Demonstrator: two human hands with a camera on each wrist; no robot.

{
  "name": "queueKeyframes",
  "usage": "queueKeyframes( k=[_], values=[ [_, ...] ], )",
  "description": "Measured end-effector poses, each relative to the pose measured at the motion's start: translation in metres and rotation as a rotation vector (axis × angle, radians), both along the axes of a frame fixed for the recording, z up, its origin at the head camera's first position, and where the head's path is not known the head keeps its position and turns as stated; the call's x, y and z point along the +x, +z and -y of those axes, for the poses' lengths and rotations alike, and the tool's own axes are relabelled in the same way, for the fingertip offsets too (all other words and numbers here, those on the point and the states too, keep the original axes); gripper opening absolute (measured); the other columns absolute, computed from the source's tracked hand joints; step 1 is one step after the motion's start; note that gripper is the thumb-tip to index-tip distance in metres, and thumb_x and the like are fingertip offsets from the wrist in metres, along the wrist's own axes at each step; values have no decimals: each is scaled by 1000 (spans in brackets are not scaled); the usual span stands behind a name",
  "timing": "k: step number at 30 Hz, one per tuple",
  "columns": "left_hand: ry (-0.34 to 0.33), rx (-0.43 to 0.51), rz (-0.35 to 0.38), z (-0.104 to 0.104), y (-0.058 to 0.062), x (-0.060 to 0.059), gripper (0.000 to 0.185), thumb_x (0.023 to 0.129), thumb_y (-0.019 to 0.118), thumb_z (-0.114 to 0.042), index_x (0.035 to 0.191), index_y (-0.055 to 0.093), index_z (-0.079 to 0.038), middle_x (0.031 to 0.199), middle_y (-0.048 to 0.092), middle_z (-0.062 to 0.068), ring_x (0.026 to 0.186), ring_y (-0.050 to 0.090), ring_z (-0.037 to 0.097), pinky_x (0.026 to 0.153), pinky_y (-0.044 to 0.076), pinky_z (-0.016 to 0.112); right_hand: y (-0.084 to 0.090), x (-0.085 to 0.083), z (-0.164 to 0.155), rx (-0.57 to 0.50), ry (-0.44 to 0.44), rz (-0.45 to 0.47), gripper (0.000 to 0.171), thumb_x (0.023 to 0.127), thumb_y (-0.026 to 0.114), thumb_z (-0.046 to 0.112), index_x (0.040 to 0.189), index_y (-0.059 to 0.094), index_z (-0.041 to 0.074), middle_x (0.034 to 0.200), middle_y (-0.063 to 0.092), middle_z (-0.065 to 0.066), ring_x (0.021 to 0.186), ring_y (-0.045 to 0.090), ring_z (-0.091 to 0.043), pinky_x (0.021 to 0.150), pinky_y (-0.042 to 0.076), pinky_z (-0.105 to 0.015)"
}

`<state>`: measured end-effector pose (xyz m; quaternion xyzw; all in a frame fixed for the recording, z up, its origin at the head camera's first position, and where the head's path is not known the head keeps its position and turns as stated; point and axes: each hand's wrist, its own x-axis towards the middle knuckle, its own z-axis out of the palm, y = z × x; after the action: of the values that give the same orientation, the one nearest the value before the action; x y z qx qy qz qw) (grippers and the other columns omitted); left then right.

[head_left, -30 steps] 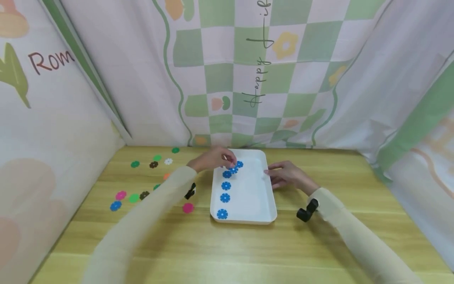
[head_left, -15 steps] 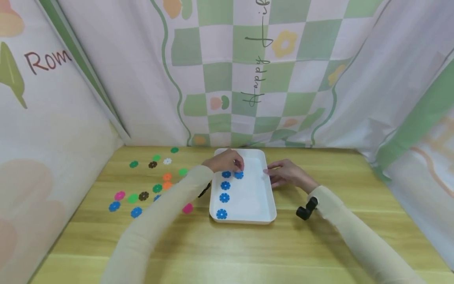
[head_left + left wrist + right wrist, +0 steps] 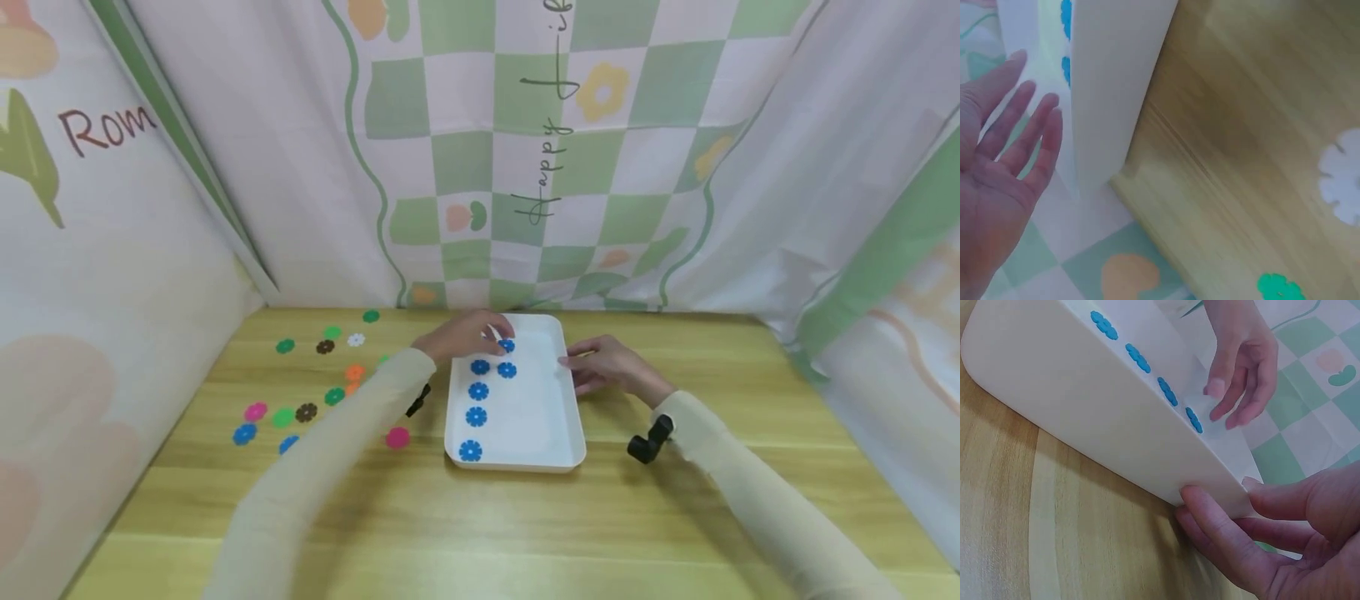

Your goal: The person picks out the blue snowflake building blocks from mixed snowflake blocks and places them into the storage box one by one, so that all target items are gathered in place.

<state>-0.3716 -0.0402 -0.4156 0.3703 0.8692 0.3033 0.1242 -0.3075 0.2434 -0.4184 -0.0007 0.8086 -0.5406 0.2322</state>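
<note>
The left hand point(image 3: 461, 335) lay just left of the head frame's centre, knuckles up, with its fingers straight and loosely spread in the left wrist view; its pale-sleeved forearm ran down to the lower left. The right hand point(image 3: 606, 367) sat right of centre, fingers pointing left and lightly bent, the thumb point(image 3: 1285, 495) set apart above them in the right wrist view. Its sleeved arm ran to the lower right corner.

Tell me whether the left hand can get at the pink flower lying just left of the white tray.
Probably yes: the left hand hovers open over the white tray, and the pink flower lies uncovered on the table beside its own forearm.
</note>
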Motion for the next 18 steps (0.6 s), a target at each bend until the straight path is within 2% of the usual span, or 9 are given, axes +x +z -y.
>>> queueKeyframes(
  k=[6,12,18],
  values=[
    [30,114,36,26,5,3,46,99,74,-20,141,62,-6,143,63,12,130,60,29,111,51,38,-3,0,-1,0,2,-11,56,107,60,10,149,38,-20,118,71,-32,81,77,-18,76,66,-35],
    [81,215,109,60,11,14,56,98,76,-22,149,56,-11,150,58,10,137,56,34,112,51,45,-4,-1,-1,7,-1,-11,57,107,61,11,149,38,-19,120,70,-33,81,77,-18,76,66,-35],
    [145,251,131,91,11,22,57,98,77,-24,150,56,-14,152,57,7,137,56,30,112,51,48,-1,-1,0,4,6,-18,57,106,61,10,149,38,-20,116,72,-31,81,77,-18,77,66,-35]
  ],
)
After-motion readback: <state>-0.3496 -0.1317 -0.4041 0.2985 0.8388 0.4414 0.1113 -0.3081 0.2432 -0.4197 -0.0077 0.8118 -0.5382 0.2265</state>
